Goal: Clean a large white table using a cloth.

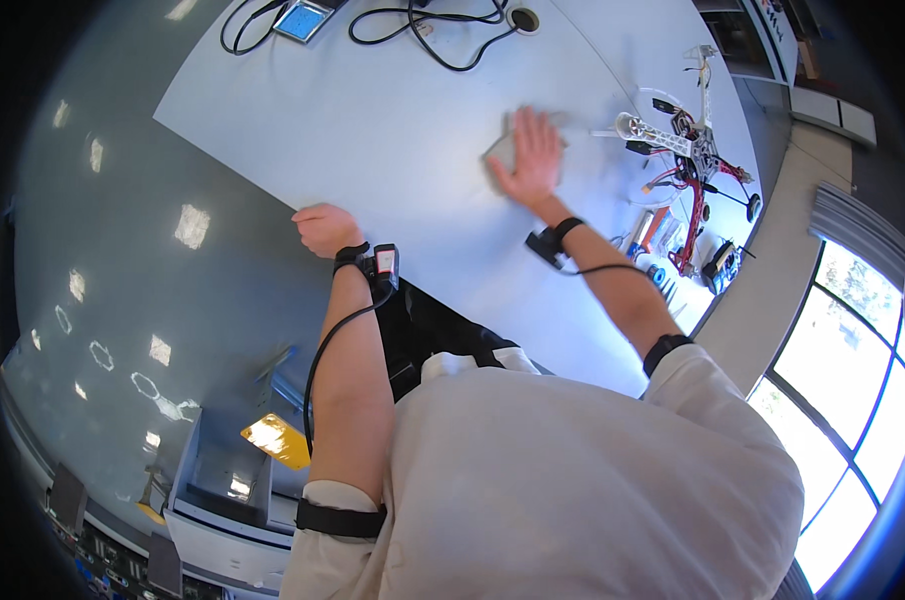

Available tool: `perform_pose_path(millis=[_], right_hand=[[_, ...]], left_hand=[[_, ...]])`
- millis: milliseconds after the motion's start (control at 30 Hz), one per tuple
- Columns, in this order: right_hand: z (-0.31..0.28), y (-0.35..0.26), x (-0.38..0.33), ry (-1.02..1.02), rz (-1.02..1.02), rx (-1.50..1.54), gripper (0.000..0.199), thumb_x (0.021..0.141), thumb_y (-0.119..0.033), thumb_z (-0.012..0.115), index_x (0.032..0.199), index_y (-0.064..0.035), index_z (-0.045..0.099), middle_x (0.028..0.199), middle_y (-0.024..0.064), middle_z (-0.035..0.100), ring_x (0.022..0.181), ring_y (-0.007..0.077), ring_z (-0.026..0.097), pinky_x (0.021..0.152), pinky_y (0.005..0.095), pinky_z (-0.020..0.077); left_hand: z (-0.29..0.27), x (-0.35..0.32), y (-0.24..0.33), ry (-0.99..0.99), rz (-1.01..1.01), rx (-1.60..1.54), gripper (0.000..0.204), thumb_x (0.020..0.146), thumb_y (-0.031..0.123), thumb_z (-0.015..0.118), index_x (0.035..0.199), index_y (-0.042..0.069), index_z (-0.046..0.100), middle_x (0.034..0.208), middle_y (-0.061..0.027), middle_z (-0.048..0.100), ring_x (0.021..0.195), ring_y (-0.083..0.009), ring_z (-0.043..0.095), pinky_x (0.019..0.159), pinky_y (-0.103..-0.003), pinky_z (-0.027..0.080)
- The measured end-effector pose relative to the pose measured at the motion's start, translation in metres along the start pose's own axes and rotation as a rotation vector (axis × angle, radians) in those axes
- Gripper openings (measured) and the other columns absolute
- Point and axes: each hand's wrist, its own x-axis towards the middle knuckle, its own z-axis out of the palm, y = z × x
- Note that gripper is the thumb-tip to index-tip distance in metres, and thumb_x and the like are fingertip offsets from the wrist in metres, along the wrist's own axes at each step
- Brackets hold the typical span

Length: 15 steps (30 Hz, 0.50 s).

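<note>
My right hand (pixel 533 160) lies flat with its fingers stretched out, pressing on a grey cloth (pixel 500 150) on the white table (pixel 393 130). Much of the cloth is hidden under the palm, and its edges look slightly blurred. At the table's near left edge rests my left hand (pixel 328 230), curled into a loose fist with nothing showing in it. Both wrists wear black straps with small cabled devices.
A drone frame (pixel 693 150) with red and white arms and loose wires stands at the right. Tools and small parts lie below it. Black cables (pixel 453 66) and a small blue-screened device (pixel 303 20) sit at the far side. An open drawer (pixel 228 470) is at lower left.
</note>
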Motion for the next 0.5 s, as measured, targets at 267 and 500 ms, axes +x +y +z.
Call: perform_pose_path(millis=[267, 500], right_hand=[[-0.017, -0.161, -0.076, -0.277, -0.186, 0.237, 0.087, 0.078, -0.056, 0.057, 0.144, -0.0072, 0.03, 0.151, 0.018, 0.024, 0.14, 0.0382, 0.02, 0.112, 0.0532, 0.0144], [-0.022, -0.154, -0.074, -0.252, -0.333, 0.336, 0.09, 0.076, -0.058, 0.06, 0.142, -0.0046, 0.033, 0.148, 0.0199, 0.03, 0.138, 0.0359, 0.027, 0.113, 0.0476, 0.0189]], left_hand=[[-0.001, 0.0, -0.002, -0.045, 0.026, -0.064, 0.055, 0.097, 0.025, 0.026, 0.068, -0.006, 0.061, 0.076, -0.0284, 0.063, 0.073, -0.0473, 0.061, 0.068, -0.056, 0.05], [0.004, 0.005, -0.005, -0.077, -0.036, -0.036, 0.057, 0.097, 0.027, 0.024, 0.072, -0.006, 0.063, 0.08, -0.0285, 0.065, 0.076, -0.0483, 0.061, 0.072, -0.055, 0.052]])
